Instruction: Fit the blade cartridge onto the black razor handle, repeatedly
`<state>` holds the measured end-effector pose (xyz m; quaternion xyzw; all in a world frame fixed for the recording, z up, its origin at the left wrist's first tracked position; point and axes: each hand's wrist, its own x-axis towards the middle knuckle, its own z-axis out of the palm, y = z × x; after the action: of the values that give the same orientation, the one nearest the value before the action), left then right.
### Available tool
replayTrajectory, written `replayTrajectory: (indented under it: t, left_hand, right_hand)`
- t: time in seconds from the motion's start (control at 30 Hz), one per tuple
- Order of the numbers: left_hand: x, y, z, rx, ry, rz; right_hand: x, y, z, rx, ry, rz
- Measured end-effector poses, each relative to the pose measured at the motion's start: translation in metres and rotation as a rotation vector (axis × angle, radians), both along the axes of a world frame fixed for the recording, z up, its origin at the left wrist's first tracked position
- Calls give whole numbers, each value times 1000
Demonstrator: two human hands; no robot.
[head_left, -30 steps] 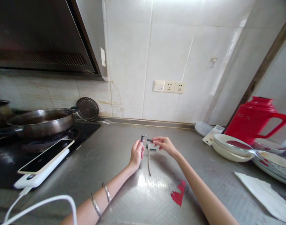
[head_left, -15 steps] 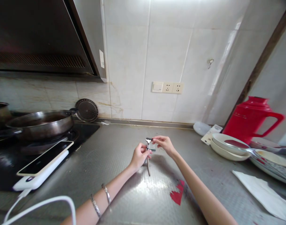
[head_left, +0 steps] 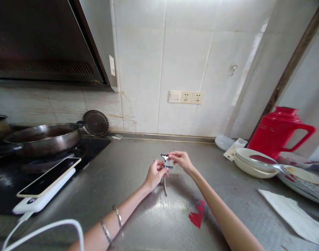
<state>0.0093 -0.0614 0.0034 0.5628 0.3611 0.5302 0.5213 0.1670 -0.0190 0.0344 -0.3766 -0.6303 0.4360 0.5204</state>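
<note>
Over the middle of the metal counter (head_left: pixel 128 164), both my hands are at a small device (head_left: pixel 165 158) with a dark bar at its top, a white piece below it and a lower dark edge. My left hand (head_left: pixel 154 175) is closed round its lower left part, thumb and fingers pressed together. A short brownish tube or strip (head_left: pixel 165 188) hangs below these fingers; whether it joins the device is hidden. The fingertips of my right hand (head_left: pixel 182 161) pinch the right end of the upper bar. The device's exact kind is too small to make out.
Nearer me lies a torn red scrap (head_left: pixel 197 217). Leftward are a phone (head_left: pixel 49 177) on a white power bank (head_left: pixel 44 203) with a cable, and a steel pan (head_left: pixel 46 137) on the hob. Rightward stand a red thermos (head_left: pixel 275 132), bowls (head_left: pixel 253 167) and a white napkin (head_left: pixel 290 212).
The view has shifted very slightly. The upper dark bar now looks flatter and a little further left; both hands keep nearly the same place and grip.
</note>
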Motion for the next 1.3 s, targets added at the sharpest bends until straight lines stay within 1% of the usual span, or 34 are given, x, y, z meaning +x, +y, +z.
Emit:
replayTrajectory:
  t: [0.47, 0.9, 1.13, 1.3]
  left_hand:
    - [-1, 2, 1, -42, -17, 7]
    - [-1, 3, 0, -60, -11, 23]
    - [-1, 4, -1, -71, 2, 36]
    - [-1, 3, 2, -63, -1, 31]
  right_hand:
    - [-5, -2, 2, 33, 4, 28]
    - [-9, -4, 4, 30, 29, 49]
    - [-13, -6, 5, 32, 46, 26]
    - [-13, -9, 9, 23, 37, 24]
